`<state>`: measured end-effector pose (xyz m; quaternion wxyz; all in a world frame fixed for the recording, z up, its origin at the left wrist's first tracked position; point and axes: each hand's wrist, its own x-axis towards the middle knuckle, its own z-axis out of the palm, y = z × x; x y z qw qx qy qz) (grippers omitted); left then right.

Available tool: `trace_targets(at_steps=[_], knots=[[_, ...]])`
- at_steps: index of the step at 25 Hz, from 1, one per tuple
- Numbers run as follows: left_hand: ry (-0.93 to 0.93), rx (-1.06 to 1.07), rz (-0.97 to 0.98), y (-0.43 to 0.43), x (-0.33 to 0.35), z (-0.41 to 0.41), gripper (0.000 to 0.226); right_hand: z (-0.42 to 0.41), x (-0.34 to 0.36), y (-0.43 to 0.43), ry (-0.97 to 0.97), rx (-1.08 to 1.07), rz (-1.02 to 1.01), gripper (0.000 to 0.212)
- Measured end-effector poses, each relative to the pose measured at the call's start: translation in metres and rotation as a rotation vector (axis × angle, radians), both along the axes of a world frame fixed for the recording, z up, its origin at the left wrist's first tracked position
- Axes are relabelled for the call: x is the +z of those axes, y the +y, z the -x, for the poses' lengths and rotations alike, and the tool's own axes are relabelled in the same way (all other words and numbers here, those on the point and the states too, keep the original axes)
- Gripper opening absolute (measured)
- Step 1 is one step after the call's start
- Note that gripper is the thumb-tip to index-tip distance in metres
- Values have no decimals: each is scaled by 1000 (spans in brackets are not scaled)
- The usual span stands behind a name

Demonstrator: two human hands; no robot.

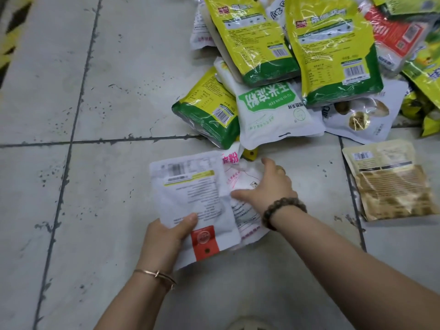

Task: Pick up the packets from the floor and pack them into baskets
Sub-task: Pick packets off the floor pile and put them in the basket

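Left hand (pixel 164 236) holds white packet (pixel 190 194); right hand (pixel 273 184) grips pink-lettered packet (pixel 242 177).

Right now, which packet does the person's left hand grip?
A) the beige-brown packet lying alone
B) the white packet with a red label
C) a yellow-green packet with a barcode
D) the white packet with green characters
B: the left hand pinches the near end of the white packet with a red label, thumb on top; the right hand grips the white packet with pink print.
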<state>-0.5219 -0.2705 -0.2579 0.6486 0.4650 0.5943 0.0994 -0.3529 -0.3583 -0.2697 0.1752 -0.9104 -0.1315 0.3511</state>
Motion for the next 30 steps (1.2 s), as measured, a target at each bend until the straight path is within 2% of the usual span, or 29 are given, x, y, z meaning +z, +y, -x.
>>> trace_targets(at_steps=[2, 3, 7, 11, 13, 20, 24, 28, 30], knots=[[22, 81, -5, 5, -3, 9, 12, 13, -6, 8, -79, 78, 129, 112], [22, 98, 3, 6, -3, 11, 12, 16, -8, 11, -89, 69, 162, 111], [25, 92, 7, 7, -5, 13, 11, 21, -12, 14, -47, 2, 137, 68], [-43, 78, 10, 6, -5, 8, 11, 20, -11, -9, 97, -189, -97, 34], [-72, 38, 17, 2, -4, 5, 13, 14, -8, -35, 138, -313, -218, 26], [-95, -266, 21, -35, -12, -32, 18, -5, 12, -143, 40, -704, -470, 30], [-130, -446, 35, -65, -7, -72, 19, -8, 25, -189, -104, -845, -500, 5], [-192, -550, 29, -87, 0, -105, 19, -9, 43, -223, -98, -968, -642, 16], [-241, -591, 22, -101, 8, -118, 19, -10, 53, -242, -134, -953, -631, 17]])
